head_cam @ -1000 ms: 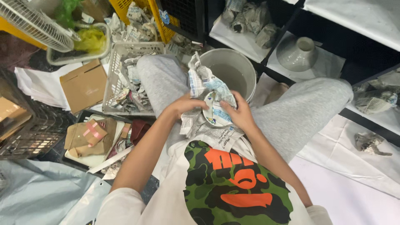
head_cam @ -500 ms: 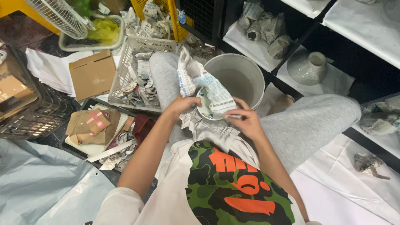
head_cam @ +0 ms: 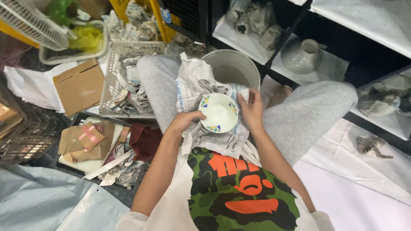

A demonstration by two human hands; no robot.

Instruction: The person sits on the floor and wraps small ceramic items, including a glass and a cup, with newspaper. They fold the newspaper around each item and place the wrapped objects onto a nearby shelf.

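- Bowl [head_cam: 218, 113], small, white and patterned with coloured shapes near its rim, sits mouth-up over the seated person's lap, cradled in a crumpled sheet of newspaper [head_cam: 198, 92] that lies open around and under it.
- Left hand [head_cam: 183, 122] is curled around the bowl's near side through the paper, fingers clasping the wrapping and the bowl together, apparently to steady it from below.
- Right hand [head_cam: 251, 110] grips the far edge of the newspaper, thumb and fingers pinching the sheet just beside the bowl's rim; the paper is held taut there, as if to keep it clear of the bowl's mouth.
- Grey bucket [head_cam: 231, 68] stands between the knees, directly beyond the bowl, its opening within easy reach.
- White plastic basket [head_cam: 112, 75] on the floor to the left holds a heap of crumpled newspaper scraps.
- Cardboard pieces [head_cam: 79, 87] lie flat beside it.
- Shelves to the right carry paper-wrapped bundles [head_cam: 256, 20] and a grey ceramic piece [head_cam: 302, 54] set upside down on white paper.
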